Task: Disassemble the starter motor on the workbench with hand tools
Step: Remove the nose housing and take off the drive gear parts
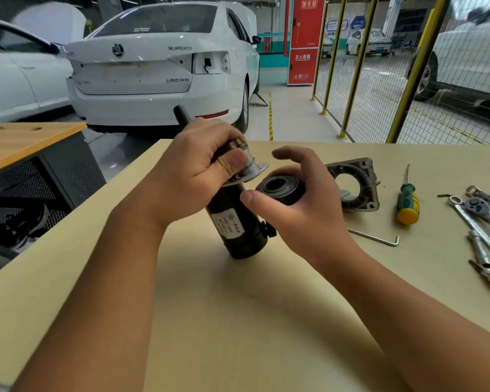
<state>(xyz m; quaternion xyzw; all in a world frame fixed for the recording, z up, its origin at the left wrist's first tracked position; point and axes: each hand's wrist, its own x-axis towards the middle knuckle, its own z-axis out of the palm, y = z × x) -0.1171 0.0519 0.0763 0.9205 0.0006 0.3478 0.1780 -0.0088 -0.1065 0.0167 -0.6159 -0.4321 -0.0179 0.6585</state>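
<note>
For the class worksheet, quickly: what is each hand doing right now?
Left hand: grips the metal shaft assembly above the black motor body.
Right hand: holds the dark round part.

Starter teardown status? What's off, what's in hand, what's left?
Done: the aluminium end housing is off and lies on the workbench near the screwdriver, hex key and ratchet.
In hand: the left hand grips the shaft assembly above the black motor body; the right hand holds a dark ring-shaped part.
Left: the motor body itself looks unopened.
</note>
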